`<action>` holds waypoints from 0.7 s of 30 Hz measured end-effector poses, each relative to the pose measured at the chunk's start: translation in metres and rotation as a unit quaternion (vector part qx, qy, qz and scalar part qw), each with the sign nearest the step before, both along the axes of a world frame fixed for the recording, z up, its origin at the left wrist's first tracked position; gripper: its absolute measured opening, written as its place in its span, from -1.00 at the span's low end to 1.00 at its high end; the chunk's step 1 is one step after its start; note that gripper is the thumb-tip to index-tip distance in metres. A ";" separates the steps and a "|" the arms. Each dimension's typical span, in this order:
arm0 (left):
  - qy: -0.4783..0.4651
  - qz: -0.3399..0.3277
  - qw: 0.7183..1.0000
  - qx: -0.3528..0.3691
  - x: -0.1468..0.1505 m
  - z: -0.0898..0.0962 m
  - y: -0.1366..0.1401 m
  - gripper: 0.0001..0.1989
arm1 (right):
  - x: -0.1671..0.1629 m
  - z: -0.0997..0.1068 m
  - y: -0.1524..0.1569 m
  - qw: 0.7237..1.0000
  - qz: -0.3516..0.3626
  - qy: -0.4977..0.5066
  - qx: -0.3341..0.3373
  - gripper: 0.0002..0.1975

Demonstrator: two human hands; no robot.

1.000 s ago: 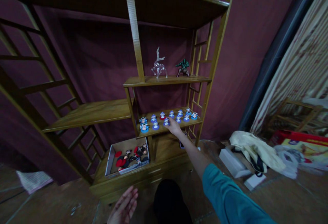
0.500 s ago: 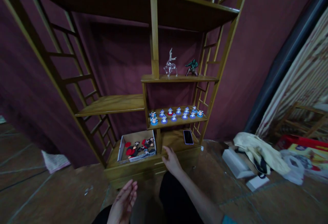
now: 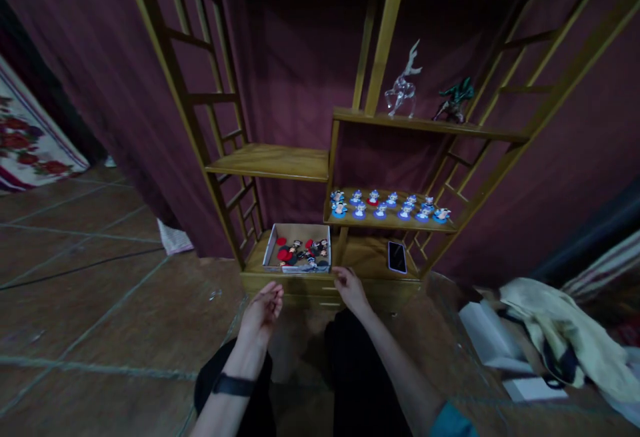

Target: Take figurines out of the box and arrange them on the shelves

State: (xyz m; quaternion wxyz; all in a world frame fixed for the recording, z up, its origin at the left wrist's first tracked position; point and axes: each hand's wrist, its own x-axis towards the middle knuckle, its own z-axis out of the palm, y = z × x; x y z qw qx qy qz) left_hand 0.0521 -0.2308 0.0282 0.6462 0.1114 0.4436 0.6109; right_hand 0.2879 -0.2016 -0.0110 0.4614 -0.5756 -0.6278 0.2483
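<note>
My left hand (image 3: 261, 310) hangs in front of the shelf unit's base, just below the cardboard box (image 3: 271, 248). Its fingers are loosely curved and nothing shows in them. Just off the box's front right corner is my right hand (image 3: 351, 290), fingers stretched forward and holding nothing visible; whether it touches the box I cannot tell. Inside the low open box lie several red and black figurines (image 3: 300, 253), jumbled together. On the small shelf above, to the right, several blue and white figurines (image 3: 381, 210) stand upright in two rows.
A phone (image 3: 397, 257) lies on the lower right board. A clear deer figurine (image 3: 401, 93) and a dark green figure (image 3: 456, 100) stand on the upper shelf (image 3: 425, 126). White boxes (image 3: 493, 337) and a cream cloth (image 3: 555, 317) lie on the floor at right.
My view has turned left and down. My left hand has risen and moved forward towards the box. My right hand has come nearer the box's right corner.
</note>
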 end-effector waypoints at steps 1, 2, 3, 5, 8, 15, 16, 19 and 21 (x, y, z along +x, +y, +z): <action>-0.001 0.001 1.000 0.005 -0.002 0.001 0.007 -0.71 | -0.003 -0.003 0.010 1.000 0.004 -0.006 -0.005 -0.66; -0.002 0.002 1.000 0.004 -0.005 0.000 0.015 -0.73 | -0.007 -0.007 0.020 1.000 0.009 -0.013 -0.010 -0.66; -0.003 0.005 1.000 0.004 -0.008 0.000 0.023 -0.74 | -0.011 -0.009 0.032 1.000 0.012 -0.024 -0.014 -0.67; -0.004 0.011 1.000 0.001 -0.015 -0.003 0.042 -0.75 | -0.022 -0.015 0.058 0.998 0.012 -0.055 -0.028 -0.68; -0.010 0.017 1.000 -0.008 -0.025 -0.010 0.075 -0.74 | -0.040 -0.024 0.097 0.993 0.006 -0.096 -0.060 -0.69; -0.049 0.010 0.999 -0.006 -0.045 -0.035 0.144 -0.71 | -0.067 -0.063 0.167 0.985 0.001 -0.136 -0.105 -0.62; -0.053 0.011 0.998 -0.013 -0.049 -0.041 0.149 -0.72 | -0.069 -0.068 0.174 0.984 0.001 -0.142 -0.109 -0.60; -0.060 0.005 0.996 -0.061 -0.064 -0.055 0.159 -0.75 | -0.070 -0.080 0.190 0.980 0.007 -0.161 -0.118 -0.57; -0.062 -0.006 0.995 -0.082 -0.073 -0.059 0.165 -0.76 | -0.067 -0.085 0.197 0.977 0.017 -0.171 -0.125 -0.52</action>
